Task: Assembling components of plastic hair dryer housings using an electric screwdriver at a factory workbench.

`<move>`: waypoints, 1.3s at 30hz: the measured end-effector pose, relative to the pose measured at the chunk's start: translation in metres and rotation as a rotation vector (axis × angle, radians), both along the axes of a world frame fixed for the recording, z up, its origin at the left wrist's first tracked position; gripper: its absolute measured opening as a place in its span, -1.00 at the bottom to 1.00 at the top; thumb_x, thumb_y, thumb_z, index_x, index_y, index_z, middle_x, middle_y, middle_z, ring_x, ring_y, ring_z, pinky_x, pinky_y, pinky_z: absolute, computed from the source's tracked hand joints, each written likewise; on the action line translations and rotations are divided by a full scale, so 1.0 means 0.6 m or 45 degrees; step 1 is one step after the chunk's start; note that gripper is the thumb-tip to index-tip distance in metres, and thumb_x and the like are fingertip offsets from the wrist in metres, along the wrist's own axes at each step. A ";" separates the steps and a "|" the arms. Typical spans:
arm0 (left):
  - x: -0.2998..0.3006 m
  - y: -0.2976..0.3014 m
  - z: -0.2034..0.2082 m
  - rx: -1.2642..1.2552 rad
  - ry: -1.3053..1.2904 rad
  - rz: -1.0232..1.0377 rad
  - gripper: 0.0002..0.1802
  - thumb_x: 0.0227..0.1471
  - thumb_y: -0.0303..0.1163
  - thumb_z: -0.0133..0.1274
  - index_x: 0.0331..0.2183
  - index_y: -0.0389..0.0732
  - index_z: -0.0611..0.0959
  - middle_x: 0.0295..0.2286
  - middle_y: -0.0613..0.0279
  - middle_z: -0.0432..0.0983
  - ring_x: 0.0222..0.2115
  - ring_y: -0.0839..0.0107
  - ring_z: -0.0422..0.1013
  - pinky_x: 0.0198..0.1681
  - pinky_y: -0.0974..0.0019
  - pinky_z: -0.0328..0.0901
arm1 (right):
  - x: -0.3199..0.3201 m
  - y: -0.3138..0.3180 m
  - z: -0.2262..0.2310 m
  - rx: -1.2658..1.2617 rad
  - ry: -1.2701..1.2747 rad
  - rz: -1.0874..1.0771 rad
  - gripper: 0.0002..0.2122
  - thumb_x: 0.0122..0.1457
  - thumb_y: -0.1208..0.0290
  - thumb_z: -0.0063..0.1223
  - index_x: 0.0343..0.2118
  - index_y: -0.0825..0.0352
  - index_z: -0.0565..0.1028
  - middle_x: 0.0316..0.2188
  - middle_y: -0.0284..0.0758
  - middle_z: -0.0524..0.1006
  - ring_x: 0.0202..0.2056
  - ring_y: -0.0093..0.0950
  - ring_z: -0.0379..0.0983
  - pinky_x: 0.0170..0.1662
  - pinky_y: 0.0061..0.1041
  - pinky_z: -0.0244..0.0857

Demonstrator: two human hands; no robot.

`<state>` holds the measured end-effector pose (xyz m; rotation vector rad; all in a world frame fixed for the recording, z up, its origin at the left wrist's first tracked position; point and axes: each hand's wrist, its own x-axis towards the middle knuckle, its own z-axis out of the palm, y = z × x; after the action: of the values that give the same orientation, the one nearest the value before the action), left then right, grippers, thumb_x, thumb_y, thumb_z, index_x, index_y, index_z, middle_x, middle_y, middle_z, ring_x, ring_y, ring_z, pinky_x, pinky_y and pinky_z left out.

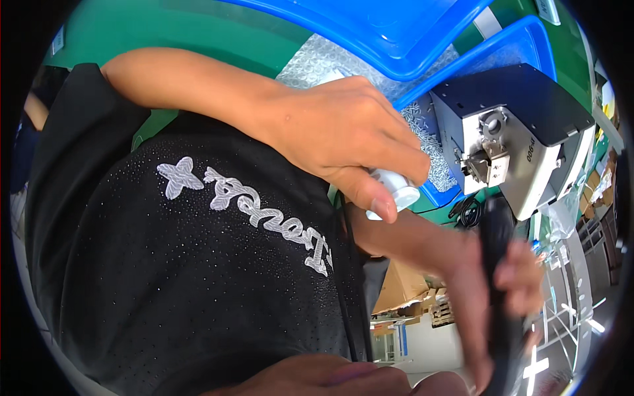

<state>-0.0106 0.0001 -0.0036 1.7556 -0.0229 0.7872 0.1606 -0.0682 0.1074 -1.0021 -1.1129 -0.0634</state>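
My left hand [353,132] reaches in from the upper left, thumb and fingers closed round a small white, round plastic part [399,193]. Part of that piece is hidden under the fingers. At the lower right is my right hand [469,297], blurred by motion, with its fingers wrapped round a long black thing [498,264]. The kind of that black thing is too smeared to tell. Behind the left hand's fingertips, many small silver screws [429,142] lie in a blue tray, beside a black and silver screw feeder [522,125].
A large blue bin [376,33] stands at the top on the green table [172,30], with bubble wrap [307,63] under its edge. Another blue bin [528,43] sits behind the screw feeder. Black cable [467,211] lies coiled near the feeder. Cardboard boxes [399,284] show farther off.
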 end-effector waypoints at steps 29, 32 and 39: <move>0.002 -0.005 0.000 0.028 -0.013 0.057 -0.32 0.05 0.33 -0.05 -0.36 -0.20 0.57 -0.59 0.27 0.34 -0.61 0.27 0.37 -0.63 0.27 0.18 | -0.011 0.011 0.010 0.110 0.234 -0.005 -0.26 0.06 -0.55 -0.36 -0.29 0.20 0.35 -0.66 -0.39 0.25 -0.78 -0.53 0.15 -0.70 -0.43 0.12; -0.003 0.001 0.008 -0.006 0.032 0.005 -0.42 0.06 0.23 0.02 -0.35 -0.17 0.56 -0.58 0.23 0.40 -0.56 0.18 0.42 -0.60 0.19 0.22 | 0.015 0.034 -0.028 -0.236 0.091 -0.471 -0.25 0.06 -0.55 -0.39 -0.29 0.22 0.33 -0.68 -0.39 0.23 -0.79 -0.51 0.14 -0.72 -0.45 0.11; 0.003 -0.005 -0.002 0.013 0.012 0.019 -0.33 0.05 0.30 -0.03 -0.34 -0.20 0.57 -0.59 0.26 0.36 -0.60 0.24 0.39 -0.61 0.25 0.22 | -0.012 -0.029 0.037 -0.079 0.566 0.273 -0.23 0.02 -0.59 -0.39 -0.34 0.21 0.33 -0.69 -0.38 0.18 -0.80 -0.51 0.06 -0.73 -0.46 0.05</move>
<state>-0.0090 -0.0029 -0.0047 1.7711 -0.0078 0.7910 0.1531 -0.0857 0.1297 -0.8899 -0.8086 0.3539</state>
